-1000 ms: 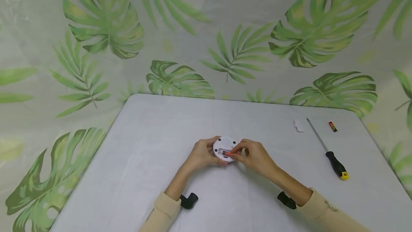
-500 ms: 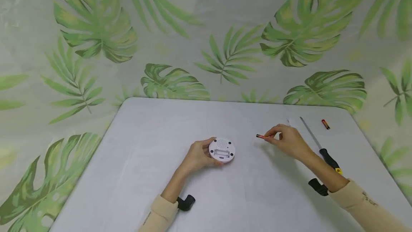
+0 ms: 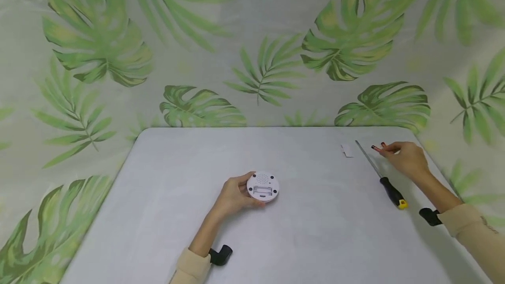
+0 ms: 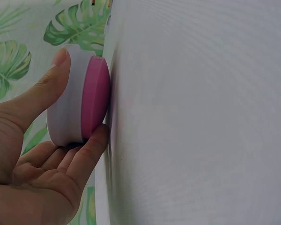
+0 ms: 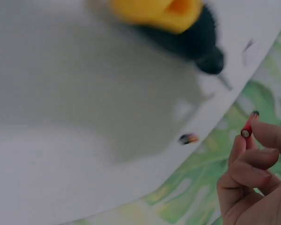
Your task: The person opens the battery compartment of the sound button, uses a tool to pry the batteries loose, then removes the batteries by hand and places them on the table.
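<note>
On the table, my left hand (image 3: 230, 197) grips a round white device (image 3: 262, 179) by its left side. Its speaker holes and uncovered battery slot (image 3: 262, 191) face up. The left wrist view shows a pink underside (image 4: 96, 96) against the tabletop, with the thumb on the white rim and fingers below. At the far right, my right hand (image 3: 408, 159) pinches a small red battery (image 3: 376, 148) with a black end between thumb and fingertips. A second red battery (image 5: 188, 138) lies on the table close by; the right fingers partly cover it in the head view.
A screwdriver (image 3: 393, 193) with a black and yellow handle lies left of the right hand. Further left is a small white piece (image 3: 347, 150). The table's right edge (image 3: 438, 171) runs under the right forearm. A leaf-patterned cloth (image 3: 260, 56) surrounds the table.
The right hand has carried the battery out of the device's slot, rightward across the table to beside the second battery. The left hand keeps its grip on the device. The head view has shifted.
</note>
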### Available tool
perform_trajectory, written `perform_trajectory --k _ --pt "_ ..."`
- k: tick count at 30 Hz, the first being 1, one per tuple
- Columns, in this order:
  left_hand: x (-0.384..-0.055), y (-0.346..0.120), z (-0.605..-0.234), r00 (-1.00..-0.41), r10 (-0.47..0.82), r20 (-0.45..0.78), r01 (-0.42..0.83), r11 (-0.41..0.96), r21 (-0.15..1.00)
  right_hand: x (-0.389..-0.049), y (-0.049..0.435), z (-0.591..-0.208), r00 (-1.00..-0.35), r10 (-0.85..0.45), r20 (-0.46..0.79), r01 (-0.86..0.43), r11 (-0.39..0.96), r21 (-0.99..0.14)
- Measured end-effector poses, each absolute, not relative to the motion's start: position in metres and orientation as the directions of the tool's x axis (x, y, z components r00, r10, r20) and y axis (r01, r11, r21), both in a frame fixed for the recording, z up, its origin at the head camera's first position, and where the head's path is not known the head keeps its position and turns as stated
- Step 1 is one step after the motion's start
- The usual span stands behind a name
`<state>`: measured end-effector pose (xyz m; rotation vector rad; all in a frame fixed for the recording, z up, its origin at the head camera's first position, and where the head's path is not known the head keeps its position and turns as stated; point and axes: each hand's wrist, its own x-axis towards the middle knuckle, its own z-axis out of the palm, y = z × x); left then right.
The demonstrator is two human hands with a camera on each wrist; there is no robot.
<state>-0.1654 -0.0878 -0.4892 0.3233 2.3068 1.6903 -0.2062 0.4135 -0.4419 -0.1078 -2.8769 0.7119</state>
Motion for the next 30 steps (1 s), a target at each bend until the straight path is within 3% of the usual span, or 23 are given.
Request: perform_trajectory --k 7,11,20,30 --pt "-0.161 -0.097 -0.491 -0.941 0.33 -0.076 0.013 0.259 0.966 -0.221 0.443 -0.448 -0.935 0.348 0.067 0.273 0.829 -0.489" --pt "-0.16 -0.099 -0.491 -0.941 0.331 -0.069 0.006 0.219 0.976 -0.231 0.453 -0.447 -0.919 0.393 0.021 0.339 0.817 -0.466" --pt "-0.157 -0.099 -0.49 -0.935 0.344 -0.081 -0.008 0.209 0.978 -0.241 0.462 -0.454 -0.92 0.383 -0.078 0.381 0.836 -0.394" --pt "-0.156 -0.1 -0.49 -0.939 0.334 -0.075 -0.002 0.212 0.977 -0.247 0.461 -0.458 -0.938 0.338 -0.084 0.345 0.872 -0.348"
